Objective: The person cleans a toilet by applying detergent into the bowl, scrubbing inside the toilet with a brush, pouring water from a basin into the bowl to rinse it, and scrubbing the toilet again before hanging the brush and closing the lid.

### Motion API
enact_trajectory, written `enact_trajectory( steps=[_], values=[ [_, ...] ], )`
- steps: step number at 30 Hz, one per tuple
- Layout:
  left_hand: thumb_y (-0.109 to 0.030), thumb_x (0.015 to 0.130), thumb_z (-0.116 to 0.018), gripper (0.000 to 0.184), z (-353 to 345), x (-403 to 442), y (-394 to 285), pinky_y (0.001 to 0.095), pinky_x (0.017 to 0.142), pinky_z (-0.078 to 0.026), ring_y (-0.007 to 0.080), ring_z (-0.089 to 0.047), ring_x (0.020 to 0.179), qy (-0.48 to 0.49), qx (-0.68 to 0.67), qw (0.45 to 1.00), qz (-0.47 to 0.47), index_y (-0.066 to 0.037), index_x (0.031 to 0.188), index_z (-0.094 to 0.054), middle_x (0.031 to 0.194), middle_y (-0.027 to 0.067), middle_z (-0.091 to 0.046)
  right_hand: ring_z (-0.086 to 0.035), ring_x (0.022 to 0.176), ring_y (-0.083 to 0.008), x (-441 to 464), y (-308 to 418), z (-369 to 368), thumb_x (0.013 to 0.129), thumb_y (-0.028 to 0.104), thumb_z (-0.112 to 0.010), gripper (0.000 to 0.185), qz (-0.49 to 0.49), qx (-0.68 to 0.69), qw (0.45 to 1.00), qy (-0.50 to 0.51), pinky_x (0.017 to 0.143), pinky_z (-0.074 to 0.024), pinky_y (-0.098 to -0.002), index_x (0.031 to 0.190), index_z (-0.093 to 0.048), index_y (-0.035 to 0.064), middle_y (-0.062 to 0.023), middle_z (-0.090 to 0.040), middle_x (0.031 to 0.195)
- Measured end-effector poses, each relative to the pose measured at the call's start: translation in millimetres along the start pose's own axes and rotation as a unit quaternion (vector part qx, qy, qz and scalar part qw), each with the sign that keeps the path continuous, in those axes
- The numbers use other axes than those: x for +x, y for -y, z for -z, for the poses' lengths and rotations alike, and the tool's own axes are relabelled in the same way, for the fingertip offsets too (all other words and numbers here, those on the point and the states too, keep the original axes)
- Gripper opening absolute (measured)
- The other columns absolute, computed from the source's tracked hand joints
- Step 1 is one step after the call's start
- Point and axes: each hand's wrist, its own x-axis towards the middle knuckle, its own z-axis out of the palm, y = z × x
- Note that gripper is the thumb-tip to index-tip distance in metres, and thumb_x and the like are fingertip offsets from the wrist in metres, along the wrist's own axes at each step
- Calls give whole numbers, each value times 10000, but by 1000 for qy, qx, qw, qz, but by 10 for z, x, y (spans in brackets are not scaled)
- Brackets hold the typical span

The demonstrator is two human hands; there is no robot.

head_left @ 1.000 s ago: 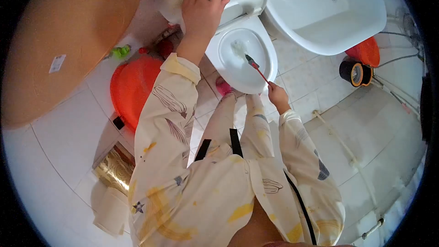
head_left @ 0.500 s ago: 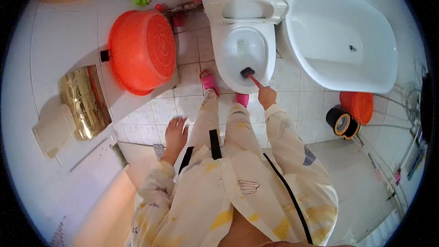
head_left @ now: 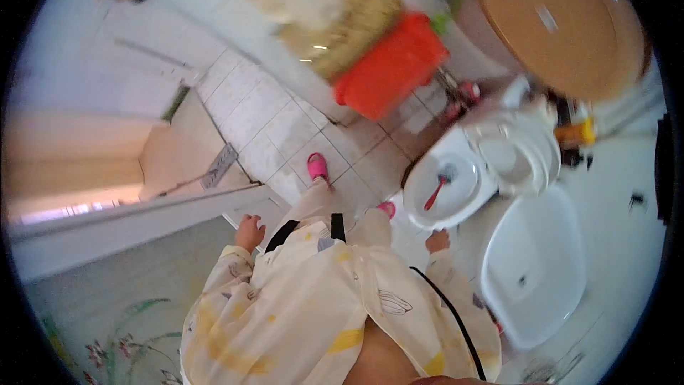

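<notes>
At the lower centre of the frame, beyond the pale patterned clothing (head_left: 306, 314), the left hand (head_left: 249, 233) hangs loose and released left of centre, near a pink slipper (head_left: 317, 165), while the right hand (head_left: 437, 242), right of centre, is also released, its fingers just beside the toilet (head_left: 412, 203). The red-handled brush (head_left: 436, 194) rests dark head down inside that bowl, right of centre, with the white tub (head_left: 548, 260) at lower right. Farther off, an orange-red basin (head_left: 395, 64) sits blurred at upper centre.
</notes>
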Motion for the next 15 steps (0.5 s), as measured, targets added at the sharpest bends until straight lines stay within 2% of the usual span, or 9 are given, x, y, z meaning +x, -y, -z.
enact_trajectory(
  steps=[2, 3, 5, 6, 7, 8, 9, 11, 15],
  values=[
    [-210, 748, -607, 298, 38, -16, 30, 409, 790, -452, 343, -530, 935, -11, -55, 997, 44, -65, 1006, -571, 1045, 165, -509, -522, 959, -353, 264, 73, -320, 761, 179, -471, 243, 37, 76, 993, -77, 786, -455, -450, 934, -595, 60, -194, -498, 1104],
    [-219, 748, -606, 300, 41, 64, 160, 411, 793, -450, 345, -531, 933, -11, -70, 995, 69, -66, 1005, -572, 1050, 165, -507, -555, 863, -344, 211, 346, -152, 739, 171, -478, 209, 150, -15, 980, -133, 750, -462, -446, 839, -601, 34, -189, -566, 965],
    [-236, 747, -602, 302, -48, 257, 447, 416, 798, -445, 352, -527, 941, -28, -131, 986, 97, -71, 999, -576, 1060, 170, -501, -564, 797, -343, 4, 1054, 538, 700, 214, -527, 238, 301, -17, 947, -106, 704, -466, -451, 809, -607, 19, -195, -594, 775],
    [-236, 747, -602, 302, -110, 366, 636, 416, 798, -445, 352, -527, 941, -39, -163, 980, 107, -71, 999, -576, 1060, 170, -501, -551, 797, -382, 402, 1306, 309, 705, 242, -541, 271, 380, -54, 914, -128, 726, -457, -457, 827, -607, 9, -214, -593, 805],
    [-237, 745, -603, 299, -149, 501, 820, 416, 802, -441, 357, -525, 939, -70, -190, 972, 117, -72, 994, -580, 1045, 176, -507, -537, 838, -414, 181, 1884, 681, 716, 248, -541, 290, 314, 15, 945, -91, 764, -447, -453, 858, -600, 2, -241, -577, 900],
    [-238, 744, -604, 297, -107, 734, 988, 415, 806, -438, 362, -523, 937, -96, -213, 963, 130, -73, 989, -583, 1031, 182, -513, -527, 904, -415, 305, 2403, 913, 744, 252, -524, 341, 383, -32, 923, -34, 804, -437, -442, 971, -585, 5, -261, -539, 1003],
    [-238, 744, -604, 297, -62, 934, 1164, 415, 806, -438, 362, -523, 937, -104, -232, 957, 137, -73, 989, -583, 1031, 182, -513, -507, 973, -401, 100, 2973, 1226, 767, 293, -521, 412, 340, -11, 940, -29, 852, -413, -430, 1062, -559, 8, -266, -504, 1083],
    [-242, 740, -608, 296, 42, 1291, 1572, 406, 807, -432, 363, -520, 926, -137, -275, 943, 132, -73, 982, -590, 990, 194, -528, -500, 960, -373, 88, 3964, 1522, 766, 246, -542, 349, 417, 61, 905, -66, 835, -407, -443, 1036, -580, 27, -240, -565, 945],
    [-247, 749, -599, 285, 502, 2062, 2193, 401, 771, -437, 339, -545, 862, -162, -360, 910, 130, -58, 962, -600, 935, 188, -547, -503, 956, -377, 125, 5838, 2109, 765, 252, -568, 396, 505, 55, 845, -169, 848, -401, -432, 1072, -551, 1, -241, -551, 1009]
  ],
)
